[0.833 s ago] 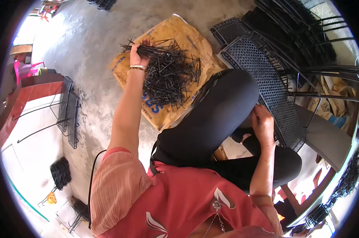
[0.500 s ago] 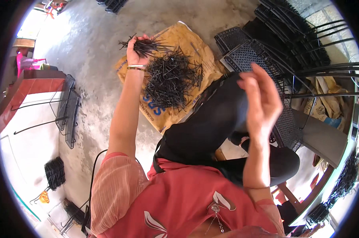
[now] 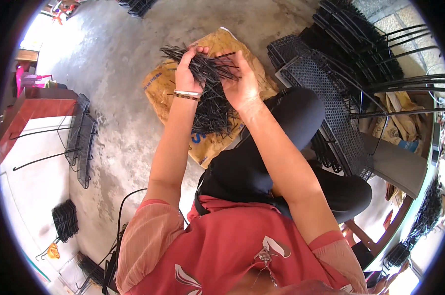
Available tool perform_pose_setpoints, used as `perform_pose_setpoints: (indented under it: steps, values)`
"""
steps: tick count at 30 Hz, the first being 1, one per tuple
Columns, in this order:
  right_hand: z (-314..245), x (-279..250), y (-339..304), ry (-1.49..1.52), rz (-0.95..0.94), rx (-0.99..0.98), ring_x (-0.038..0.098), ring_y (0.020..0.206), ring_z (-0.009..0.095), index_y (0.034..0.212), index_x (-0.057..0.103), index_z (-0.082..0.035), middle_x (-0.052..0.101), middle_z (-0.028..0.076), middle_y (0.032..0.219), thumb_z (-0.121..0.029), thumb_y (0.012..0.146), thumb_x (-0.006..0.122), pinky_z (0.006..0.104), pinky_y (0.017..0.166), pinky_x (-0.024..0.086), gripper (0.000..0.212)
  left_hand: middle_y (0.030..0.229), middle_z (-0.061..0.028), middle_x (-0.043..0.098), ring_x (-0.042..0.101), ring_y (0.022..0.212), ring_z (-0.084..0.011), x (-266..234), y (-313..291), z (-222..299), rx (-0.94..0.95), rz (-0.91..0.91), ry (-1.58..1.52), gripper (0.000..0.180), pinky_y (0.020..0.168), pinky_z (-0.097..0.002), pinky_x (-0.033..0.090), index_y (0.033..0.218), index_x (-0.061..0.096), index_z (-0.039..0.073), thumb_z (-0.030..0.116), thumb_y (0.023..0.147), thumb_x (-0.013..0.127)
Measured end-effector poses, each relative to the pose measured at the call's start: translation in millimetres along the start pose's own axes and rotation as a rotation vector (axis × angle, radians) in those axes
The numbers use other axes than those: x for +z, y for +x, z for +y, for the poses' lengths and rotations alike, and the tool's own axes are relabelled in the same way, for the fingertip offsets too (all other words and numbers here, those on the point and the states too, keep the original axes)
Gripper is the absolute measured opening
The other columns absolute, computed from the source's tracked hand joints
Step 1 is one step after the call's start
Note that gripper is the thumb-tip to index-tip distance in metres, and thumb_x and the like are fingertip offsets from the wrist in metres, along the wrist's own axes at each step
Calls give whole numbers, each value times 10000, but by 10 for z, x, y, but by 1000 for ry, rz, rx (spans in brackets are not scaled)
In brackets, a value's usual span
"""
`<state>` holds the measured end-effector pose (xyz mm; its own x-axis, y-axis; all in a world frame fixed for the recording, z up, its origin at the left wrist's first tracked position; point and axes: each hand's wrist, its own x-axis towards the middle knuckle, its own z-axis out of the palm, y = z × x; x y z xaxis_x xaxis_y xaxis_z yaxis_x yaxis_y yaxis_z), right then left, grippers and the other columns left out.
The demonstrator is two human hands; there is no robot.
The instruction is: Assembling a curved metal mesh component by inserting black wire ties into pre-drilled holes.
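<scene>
Above a pile of thin black sticks [image 3: 213, 115], I have a loose bundle of the same sticks [image 3: 205, 68] between my hands. My left hand [image 3: 187, 73] is closed around the bundle's left part, with stick ends poking out past the thumb. At the bundle's right end, my right hand [image 3: 244, 86] cups the sticks, its thumb and fingers curled about them. Part of its fingers is hidden behind the bundle. Under the pile lies a flattened yellow-brown sack [image 3: 166, 96] on the floor. Whether the sticks are wire or plastic I cannot tell.
Black mesh racks [image 3: 325, 91] with long rods stand close on my right, beside my bent knee [image 3: 301, 113]. Another wire rack [image 3: 82, 142] leans against a red-edged ledge [image 3: 40, 105] at left. A black cable [image 3: 121, 206] curves by my left side.
My right hand has swung left and forward from above my knee to the bundle and taken its right end. My left hand has shifted right with the sticks.
</scene>
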<state>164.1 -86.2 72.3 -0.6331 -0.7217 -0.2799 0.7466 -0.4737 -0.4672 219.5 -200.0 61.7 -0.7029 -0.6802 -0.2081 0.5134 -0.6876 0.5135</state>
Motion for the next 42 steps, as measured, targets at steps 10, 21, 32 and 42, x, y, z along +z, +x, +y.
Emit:
perform_pose_setpoints:
  steps: [10, 21, 32, 42]
  values:
    - [18, -39, -20, 4, 310, 7, 562, 825, 161, 890, 572, -77, 615, 59, 923, -333, 874, 507, 277, 730, 416, 265, 870, -88, 624, 593, 881, -224, 71, 65, -243, 0, 69, -28, 90, 830, -396, 488, 876, 549, 54, 78, 806, 602]
    - [78, -83, 63, 11, 316, -117, 543, 841, 177, 968, 575, 19, 599, 93, 925, -120, 877, 495, 296, 801, 423, 184, 869, -108, 611, 612, 827, -232, 55, 180, -273, 60, 142, 120, 178, 679, -414, 523, 925, 515, 40, 59, 774, 608]
    - [104, -111, 68, 53, 226, -24, 527, 947, 179, 1077, 541, -24, 584, 75, 1032, -222, 919, 423, 319, 843, 403, 280, 793, -115, 595, 613, 807, -279, 241, 195, -334, 329, 68, 309, 127, 663, -408, 539, 872, 528, 15, 87, 800, 605]
    - [-1, -28, 9, -187, 275, -155, 540, 928, 181, 1098, 556, 11, 580, 71, 1020, -215, 884, 529, 300, 833, 411, 313, 731, -64, 556, 523, 619, -165, 211, 247, -192, 163, 182, 348, 108, 530, -331, 483, 834, 529, 29, 108, 805, 597]
